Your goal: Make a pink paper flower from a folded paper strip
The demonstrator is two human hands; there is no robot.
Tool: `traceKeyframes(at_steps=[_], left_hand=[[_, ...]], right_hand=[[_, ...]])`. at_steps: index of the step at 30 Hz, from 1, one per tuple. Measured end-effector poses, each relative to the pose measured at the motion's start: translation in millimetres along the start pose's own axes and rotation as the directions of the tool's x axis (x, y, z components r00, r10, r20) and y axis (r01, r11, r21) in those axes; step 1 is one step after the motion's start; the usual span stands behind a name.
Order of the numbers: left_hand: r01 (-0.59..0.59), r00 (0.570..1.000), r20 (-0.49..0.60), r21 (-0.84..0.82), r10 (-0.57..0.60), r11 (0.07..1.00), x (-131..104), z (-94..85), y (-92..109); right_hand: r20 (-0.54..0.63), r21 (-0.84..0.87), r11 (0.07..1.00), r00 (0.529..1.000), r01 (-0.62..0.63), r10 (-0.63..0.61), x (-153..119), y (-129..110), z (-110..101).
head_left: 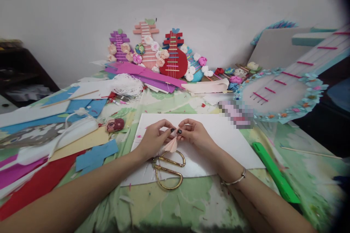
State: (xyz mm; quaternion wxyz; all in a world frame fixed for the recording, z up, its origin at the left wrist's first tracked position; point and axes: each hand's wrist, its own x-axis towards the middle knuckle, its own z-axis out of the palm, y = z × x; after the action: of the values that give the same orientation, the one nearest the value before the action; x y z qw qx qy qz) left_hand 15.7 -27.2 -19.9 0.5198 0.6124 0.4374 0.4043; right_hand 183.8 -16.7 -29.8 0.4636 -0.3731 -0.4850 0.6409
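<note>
Fingertip pinch by left hand (156, 137) and right hand (196, 134), both narrow, on the gathered top of a peach folded piece (171, 145), with its pleats spread downward over a white board (218, 153). Around the right wrist, a thin bracelet (236, 180). Just below the peach folded piece, gold-handled scissors (167, 170), partly over the board's near edge. To the right of the board, a long green object (275, 173), aslant on the table (153, 209). To the left, a small maroon case (115, 125), blue scraps (95, 156) and a red sheet (45, 184). Farther off, a heap of white string (127, 86). Along the wall (82, 11), purple (118, 45), peach (149, 58) and red (173, 63) lute-shaped models among paper flowers (125, 48). At far right, a larger white lute (273, 98), tilted and edged in pale blue.
</note>
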Motion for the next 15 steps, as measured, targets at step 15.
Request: traceKeyframes(at_steps=[15], left_hand=[[-0.021,0.998,0.052,-0.078,0.025,0.997,-0.1,0.3,1.3]], right_hand=[[0.121,-0.141,0.99,0.992,-0.027,0.045,-3.9,-4.2,5.4]])
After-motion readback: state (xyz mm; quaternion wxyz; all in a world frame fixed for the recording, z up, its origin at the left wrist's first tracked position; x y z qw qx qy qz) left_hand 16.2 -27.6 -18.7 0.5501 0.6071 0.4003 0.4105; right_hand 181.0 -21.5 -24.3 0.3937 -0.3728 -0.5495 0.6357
